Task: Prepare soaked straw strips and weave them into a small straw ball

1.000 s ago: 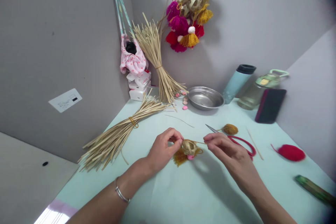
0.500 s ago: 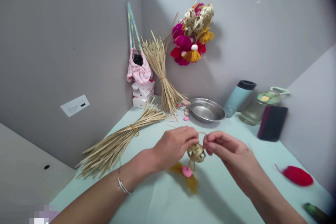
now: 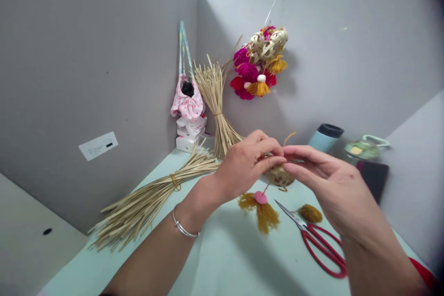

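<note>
A small woven bamboo ball (image 3: 280,176) hangs just below my fingertips, partly covered by them. My left hand (image 3: 248,164) and my right hand (image 3: 321,175) meet above it, thumbs and fingers pinched together on a mustard-yellow cord (image 3: 290,137), whose loose end sticks up behind. Where exactly each fingertip grips is hidden. Beneath the ball dangle a pink bead (image 3: 261,197) and a mustard yarn tassel (image 3: 265,215), above the table. Red-handled scissors (image 3: 314,240) lie below my right hand, blades a little apart, beside a small mustard yarn bundle (image 3: 310,213).
Tied bundles of straw-coloured strips lie on the table (image 3: 215,259) at left (image 3: 145,203) and lean at the back (image 3: 217,111). Woven balls with tassels (image 3: 260,64) hang on the wall. A blue tumbler (image 3: 324,138), green-lidded bottle (image 3: 364,148) and dark phone (image 3: 376,178) stand at right.
Both hands have risen with the ball, and their fingertips, formerly apart, now meet above it. The view has shifted; the scissors and mustard yarn bundle now show, and my hands hide the metal bowl.
</note>
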The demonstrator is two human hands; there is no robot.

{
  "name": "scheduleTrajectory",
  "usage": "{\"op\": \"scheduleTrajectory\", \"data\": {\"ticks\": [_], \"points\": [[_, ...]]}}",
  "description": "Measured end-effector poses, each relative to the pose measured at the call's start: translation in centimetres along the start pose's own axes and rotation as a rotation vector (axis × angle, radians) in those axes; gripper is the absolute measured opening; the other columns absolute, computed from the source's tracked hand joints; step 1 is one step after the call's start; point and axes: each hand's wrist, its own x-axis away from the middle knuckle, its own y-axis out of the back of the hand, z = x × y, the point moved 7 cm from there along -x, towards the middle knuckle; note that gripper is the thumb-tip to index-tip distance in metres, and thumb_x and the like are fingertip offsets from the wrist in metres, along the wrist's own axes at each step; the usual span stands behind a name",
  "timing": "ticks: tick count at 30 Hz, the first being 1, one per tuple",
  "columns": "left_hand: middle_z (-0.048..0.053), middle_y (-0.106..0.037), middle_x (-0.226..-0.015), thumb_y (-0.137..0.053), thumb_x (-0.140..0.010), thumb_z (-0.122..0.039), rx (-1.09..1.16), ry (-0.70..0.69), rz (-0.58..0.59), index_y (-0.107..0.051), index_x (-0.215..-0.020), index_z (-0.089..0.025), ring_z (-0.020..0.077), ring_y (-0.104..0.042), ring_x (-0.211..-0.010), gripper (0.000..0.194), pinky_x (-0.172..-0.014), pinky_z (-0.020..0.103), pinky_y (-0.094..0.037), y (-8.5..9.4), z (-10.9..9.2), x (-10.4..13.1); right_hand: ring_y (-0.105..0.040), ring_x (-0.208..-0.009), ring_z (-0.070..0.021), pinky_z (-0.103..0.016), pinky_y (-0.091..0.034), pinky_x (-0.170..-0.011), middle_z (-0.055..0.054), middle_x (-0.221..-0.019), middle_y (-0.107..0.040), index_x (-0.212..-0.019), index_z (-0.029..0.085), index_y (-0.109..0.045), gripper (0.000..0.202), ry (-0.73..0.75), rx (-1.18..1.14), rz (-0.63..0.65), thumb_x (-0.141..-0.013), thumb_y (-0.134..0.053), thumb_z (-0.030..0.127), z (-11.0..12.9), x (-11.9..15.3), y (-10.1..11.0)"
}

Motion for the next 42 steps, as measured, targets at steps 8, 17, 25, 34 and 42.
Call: {"op": "scheduleTrajectory", "data": {"ticks": [8,17,25,34,42], "points": [[0.0,-0.053,-0.091,-0.054,-0.097,-0.027,-0.048,-0.005,0.003,-0.06,-0.085,-0.019,0.0104,-0.053,-0.076,0.016,-0.074,0.023,-0.045,0.2,1.0,-0.2,-0.071,-0.085,-0.0234,-0.035,-0.059,-0.075,-0.005,-0.094,-0.077,-0.103,0.024,-0.077,0.035,-0.04,0.173,0.127,-0.074,-0.08,0.044,-0.9,-0.2,-1.9],[-0.001,-0.059,-0.084,-0.058,-0.094,-0.026,0.033,0.026,0.01,-0.064,-0.085,-0.018,0.0103,-0.052,-0.073,0.013,-0.07,0.023,-0.045,1.3,1.6,-0.3,-0.068,-0.078,-0.0173,-0.027,-0.056,-0.066,-0.004,-0.088,-0.076,-0.091,0.023,-0.078,0.024,-0.069,-0.028,-0.057,-0.072,-0.084,0.036,-2.2,-0.8,-0.8],[0.002,-0.057,-0.093,-0.05,-0.096,-0.018,0.165,0.04,0.019,-0.067,-0.096,-0.015,0.0074,-0.057,-0.072,0.017,-0.076,0.023,-0.051,1.4,0.7,-0.2,-0.063,-0.07,-0.0111,-0.021,-0.051,-0.064,-0.001,-0.077,-0.074,-0.086,0.023,-0.078,0.019,-0.033,-0.194,-0.133,-0.069,-0.086,0.03,-1.2,-0.7,-0.4],[0.0,-0.066,-0.089,-0.062,-0.091,-0.027,0.214,0.002,-0.054,-0.066,-0.089,-0.02,0.0123,-0.061,-0.08,0.009,-0.075,0.024,-0.053,1.6,0.0,0.0,-0.066,-0.065,-0.0126,-0.018,-0.054,-0.059,-0.004,-0.077,-0.076,-0.084,0.021,-0.077,0.025,-0.06,-0.232,-0.123,-0.064,-0.089,0.028,-0.1,-0.2,0.3],[0.002,-0.068,-0.089,-0.064,-0.09,-0.024,0.24,0.003,-0.102,-0.07,-0.088,-0.02,0.0134,-0.061,-0.08,0.007,-0.074,0.027,-0.053,1.3,-0.7,0.1,-0.058,-0.055,-0.0074,-0.012,-0.045,-0.046,0.001,-0.063,-0.067,-0.081,0.021,-0.073,0.019,-0.126,-0.384,0.0,-0.068,-0.086,0.024,-0.2,-0.3,-0.8]]}}
